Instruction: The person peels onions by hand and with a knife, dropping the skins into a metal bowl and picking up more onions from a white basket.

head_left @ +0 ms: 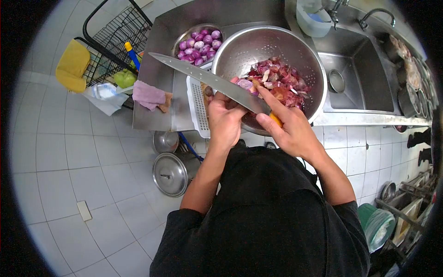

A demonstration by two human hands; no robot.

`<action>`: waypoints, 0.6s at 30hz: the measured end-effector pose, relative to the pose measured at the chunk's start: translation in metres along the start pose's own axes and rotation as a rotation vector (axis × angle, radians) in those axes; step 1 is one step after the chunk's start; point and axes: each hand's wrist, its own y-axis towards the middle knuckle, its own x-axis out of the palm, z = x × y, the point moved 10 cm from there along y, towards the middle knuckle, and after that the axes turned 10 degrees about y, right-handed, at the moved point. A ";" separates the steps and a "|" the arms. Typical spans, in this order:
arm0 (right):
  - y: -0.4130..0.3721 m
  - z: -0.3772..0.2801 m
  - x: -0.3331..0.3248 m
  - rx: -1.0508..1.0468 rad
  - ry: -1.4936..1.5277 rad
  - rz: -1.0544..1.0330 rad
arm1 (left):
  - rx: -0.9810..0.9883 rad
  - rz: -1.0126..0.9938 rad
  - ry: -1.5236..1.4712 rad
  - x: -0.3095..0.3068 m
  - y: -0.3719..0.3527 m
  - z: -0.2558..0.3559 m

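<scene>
Count: 1 knife (207, 78), 1 big steel colander (258, 44) w/ a heap of red-purple peels (281, 81), 1 smaller bowl (182, 39) of peeled shallots (200, 46) (approx. a dozen or more, exact no. can't tell), 1 white perforated tray (197, 106), 1 pink cloth (148, 94). All sit on the steel surface (240, 14). 1 sink (364, 69) to the right of the colander. 2 steel pots on the floor below: 1 lidded (173, 173), 1 smaller (165, 141).

Hands: both raised in front of the chest, over the colander's near rim, close together. Left hand (225, 117) is curled, fingers pinching 1 shallot (244, 84) just above the peels. Right hand (291, 131) is wrapped round the knife's orange handle, index finger stretched along the blade's back. The blade runs up-left, across the left hand and over the tray, w/ its tip near the bowl.
</scene>
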 end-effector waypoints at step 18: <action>-0.001 -0.008 0.003 -0.179 -0.291 0.156 | 0.116 0.042 0.087 -0.003 -0.001 0.006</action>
